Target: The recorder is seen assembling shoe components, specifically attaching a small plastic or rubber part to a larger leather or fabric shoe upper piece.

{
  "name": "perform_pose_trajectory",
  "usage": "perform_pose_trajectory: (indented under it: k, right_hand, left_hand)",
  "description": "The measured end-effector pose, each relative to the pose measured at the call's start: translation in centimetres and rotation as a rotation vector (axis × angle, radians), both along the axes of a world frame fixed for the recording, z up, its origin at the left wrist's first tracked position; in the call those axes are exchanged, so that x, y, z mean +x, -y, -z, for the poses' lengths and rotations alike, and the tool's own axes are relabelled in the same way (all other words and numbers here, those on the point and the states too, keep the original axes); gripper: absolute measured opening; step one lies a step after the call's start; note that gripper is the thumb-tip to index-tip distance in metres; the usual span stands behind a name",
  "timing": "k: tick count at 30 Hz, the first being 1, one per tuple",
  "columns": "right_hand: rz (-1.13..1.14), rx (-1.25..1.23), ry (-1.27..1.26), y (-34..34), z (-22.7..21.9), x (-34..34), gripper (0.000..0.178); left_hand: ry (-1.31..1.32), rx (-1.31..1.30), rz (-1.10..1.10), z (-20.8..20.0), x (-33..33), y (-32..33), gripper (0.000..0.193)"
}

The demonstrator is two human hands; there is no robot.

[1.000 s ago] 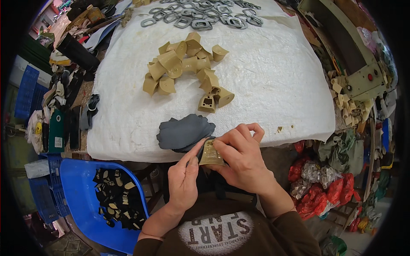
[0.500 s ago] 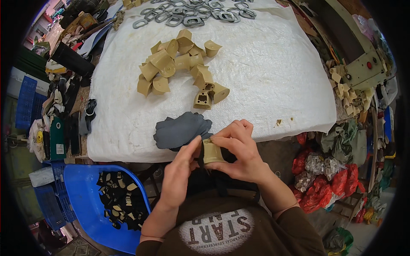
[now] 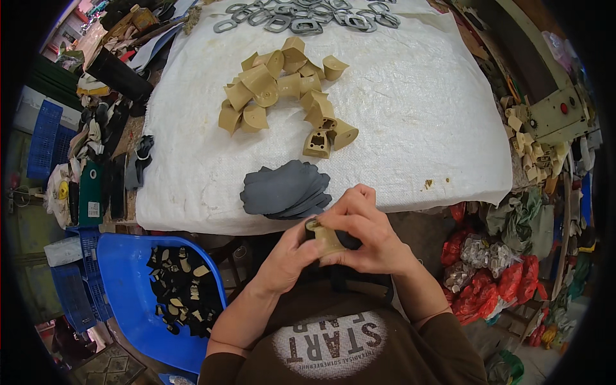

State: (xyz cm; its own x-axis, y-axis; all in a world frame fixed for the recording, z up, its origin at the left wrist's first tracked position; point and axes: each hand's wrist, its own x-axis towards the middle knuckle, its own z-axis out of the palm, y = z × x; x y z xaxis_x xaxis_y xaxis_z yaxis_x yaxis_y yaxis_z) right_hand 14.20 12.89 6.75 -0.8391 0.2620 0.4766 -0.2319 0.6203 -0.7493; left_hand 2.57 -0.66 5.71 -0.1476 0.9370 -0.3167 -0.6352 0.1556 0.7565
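In front of my body, at the table's near edge, both hands hold a tan plastic shoe heel [image 3: 329,242]. My left hand [image 3: 287,260] grips its left side, thumb and fingers pressed on it. My right hand [image 3: 364,232] pinches it from the right, index finger over the top and thumb at the lower end. A dark grey piece of sheet material [image 3: 348,239] shows beside the heel, under my right fingers. Just beyond my hands lies a fanned stack of dark grey cut pieces [image 3: 285,190]. Farther off, several tan heels [image 3: 260,83] are heaped together.
White woven sheeting [image 3: 410,122] covers the table. Grey ring-shaped pieces [image 3: 306,25] lie at its far end. A blue tub [image 3: 125,301] with small black and tan pieces stands lower left. Red and clear bags [image 3: 478,289] sit lower right, below a green-grey machine [image 3: 558,115].
My left hand has moved in closer to my right and now covers more of the heel. The heel has tilted in my fingers. The whole view has shifted slightly.
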Motion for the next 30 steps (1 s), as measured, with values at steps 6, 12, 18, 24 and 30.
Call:
perform_pose_trajectory:
  k: [6,12,18,24,30]
  right_hand:
    - [0.102,0.03,0.023,-0.4,0.0,0.3,0.051]
    - [0.047,-0.085,0.038,0.2,0.0,0.3,0.049]
    - [-0.06,-0.06,0.131,0.4,0.2,0.2,0.05]
    - [-0.019,0.015,-0.018,-0.3,-0.8,0.1,0.05]
    - [0.039,0.121,0.072,1.5,-3.1,0.5,0.056]
  left_hand:
    - [-0.623,0.295,-0.453,0.9,0.6,1.5,0.032]
    - [-1.055,0.478,-0.481,0.4,0.0,0.9,0.017]
    - [-1.343,0.487,-0.426,-0.4,0.0,0.8,0.023]
    - [-0.805,0.363,-0.663,0.5,1.6,1.4,0.042]
    - [-0.468,0.027,-0.071,0.0,-0.6,1.9,0.035]
